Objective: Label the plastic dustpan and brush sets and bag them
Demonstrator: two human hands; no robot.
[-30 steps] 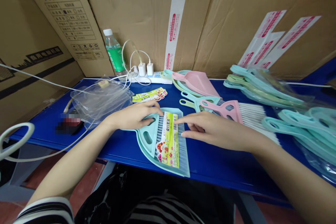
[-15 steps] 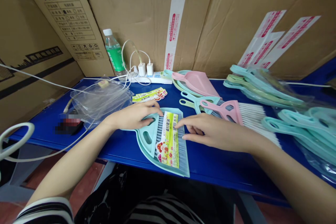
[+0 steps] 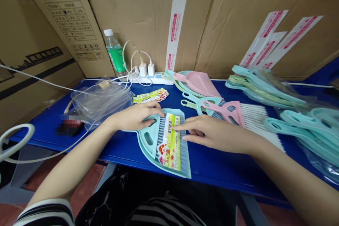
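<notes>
Teal dustpan (image 3: 144, 144) w/ brush (image 3: 184, 152) under L hand (image 3: 135, 117), palm down, no firm grip; R hand (image 3: 212, 134) loosely open, index on paper label (image 3: 169, 142)

Blurred: dark-and-red object (image 3: 69, 126) on the table, pixelated, kind unreadable.
Hidden: dustpan (image 3: 153, 152) partly under left hand (image 3: 135, 116); bristles (image 3: 184, 155) partly under right hand (image 3: 212, 134) and card.
Cut off: bagged dustpans (image 3: 309, 130) at right edge; white loop (image 3: 16, 137) at left edge.
Too small: print on card (image 3: 169, 141), carton chart (image 3: 70, 21).
</notes>
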